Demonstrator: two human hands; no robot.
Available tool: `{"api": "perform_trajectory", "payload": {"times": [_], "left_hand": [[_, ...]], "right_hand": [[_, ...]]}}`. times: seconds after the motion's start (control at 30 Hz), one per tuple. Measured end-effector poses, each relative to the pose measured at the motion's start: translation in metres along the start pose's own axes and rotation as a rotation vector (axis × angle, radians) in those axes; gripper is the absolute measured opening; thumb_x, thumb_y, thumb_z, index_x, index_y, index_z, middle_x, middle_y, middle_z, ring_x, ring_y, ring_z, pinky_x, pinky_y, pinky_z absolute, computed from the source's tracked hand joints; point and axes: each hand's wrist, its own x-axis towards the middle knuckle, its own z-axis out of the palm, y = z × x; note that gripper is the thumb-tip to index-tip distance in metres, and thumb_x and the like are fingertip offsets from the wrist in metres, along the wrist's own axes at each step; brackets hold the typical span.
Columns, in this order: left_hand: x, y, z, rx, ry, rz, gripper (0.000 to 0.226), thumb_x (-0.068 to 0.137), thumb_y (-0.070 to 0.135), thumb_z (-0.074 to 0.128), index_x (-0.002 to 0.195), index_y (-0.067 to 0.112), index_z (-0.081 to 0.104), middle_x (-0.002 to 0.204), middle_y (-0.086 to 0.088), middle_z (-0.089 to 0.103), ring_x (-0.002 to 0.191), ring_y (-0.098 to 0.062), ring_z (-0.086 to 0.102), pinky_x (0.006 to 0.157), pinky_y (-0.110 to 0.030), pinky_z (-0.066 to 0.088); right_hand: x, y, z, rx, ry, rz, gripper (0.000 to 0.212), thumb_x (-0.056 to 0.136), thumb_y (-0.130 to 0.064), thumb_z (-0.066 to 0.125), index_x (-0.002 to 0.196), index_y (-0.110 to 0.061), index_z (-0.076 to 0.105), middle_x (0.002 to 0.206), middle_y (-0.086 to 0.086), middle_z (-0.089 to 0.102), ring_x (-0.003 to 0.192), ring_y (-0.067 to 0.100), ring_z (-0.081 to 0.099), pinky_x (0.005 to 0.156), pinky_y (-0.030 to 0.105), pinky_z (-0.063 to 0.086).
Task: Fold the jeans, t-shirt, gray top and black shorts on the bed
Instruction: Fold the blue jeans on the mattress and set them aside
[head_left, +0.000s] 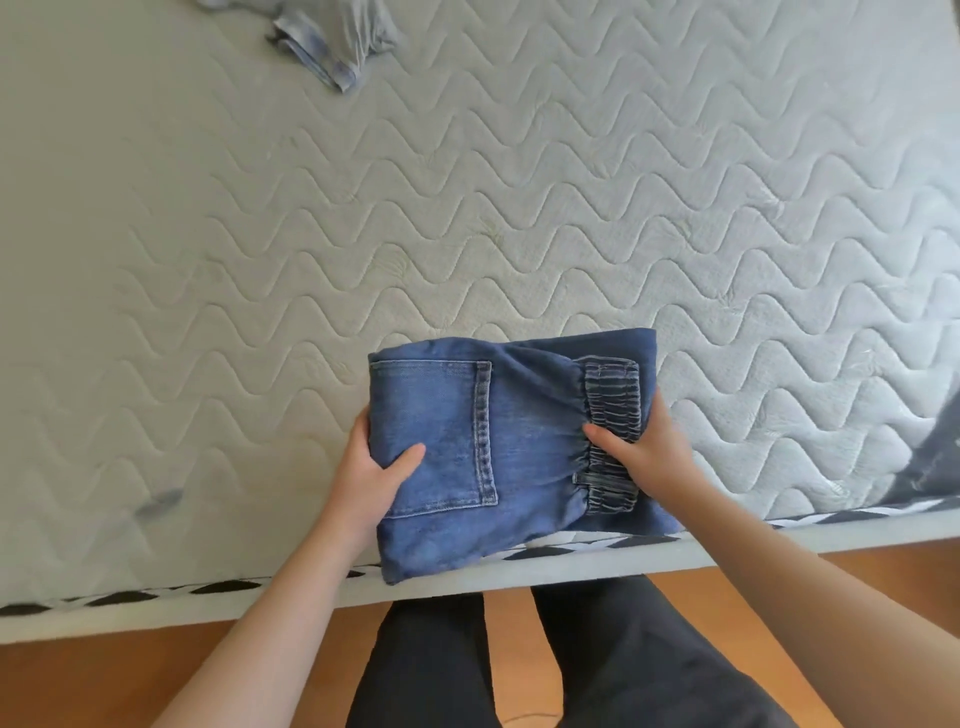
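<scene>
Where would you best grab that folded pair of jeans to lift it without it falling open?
Take the folded jeans by their two short ends, one from each side, thumb on top and fingers underneath, as the left hand and right hand do now. The bundle is a flat, layered rectangle, so pinching both ends probably keeps the layers together; the elastic waistband end looks thick and easy to grip.

The jeans (467, 447) are made of mid-blue denim, matt and a bit faded, with pale stitching seen around the back pocket and a puckered elastic waistband at 3 o'clock. The mattress (519, 208) is covered in a soft off-white quilted cloth, stitched in wavy lines, matt all over. A crumpled light gray garment (332, 36), washed-out looking cloth, is seen at 11 o'clock. The floor (78, 686) at 6 o'clock is finished in smooth orange-brown wood with a slight sheen.
</scene>
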Motion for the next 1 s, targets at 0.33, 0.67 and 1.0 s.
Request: {"api": "perform_trajectory", "payload": {"times": [0.33,0.67,1.0], "left_hand": [[-0.102,0.112,0.015,-0.052,-0.125,0.132,0.065,0.072,0.047,0.078,0.124,0.062,0.042,0.110,0.015,0.070,0.103,-0.015,0.070,0.072,-0.028,0.059],[-0.193,0.169,0.017,-0.062,-0.126,0.305,0.066,0.070,0.050,0.078,0.127,0.058,0.046,0.112,0.006,0.073,0.100,-0.018,0.072,0.076,-0.039,0.059],[-0.264,0.142,-0.049,-0.086,-0.178,0.349,0.065,0.067,0.052,0.078,0.125,0.058,0.050,0.106,0.007,0.073,0.094,-0.021,0.073,0.067,-0.034,0.060]], "right_hand": [[-0.098,-0.071,-0.111,0.078,0.120,-0.068,0.049,0.078,-0.041,0.079,0.109,-0.057,0.045,0.097,-0.032,0.066,0.090,-0.014,0.061,0.075,0.017,0.046],[-0.185,-0.095,-0.160,0.212,0.170,-0.122,0.038,0.084,-0.029,0.074,0.107,-0.046,0.048,0.098,-0.030,0.067,0.089,-0.012,0.063,0.074,0.020,0.045],[-0.294,-0.113,-0.107,0.218,0.317,-0.226,0.033,0.083,-0.035,0.075,0.101,-0.040,0.047,0.094,-0.029,0.066,0.086,-0.011,0.062,0.069,0.013,0.047]]}}
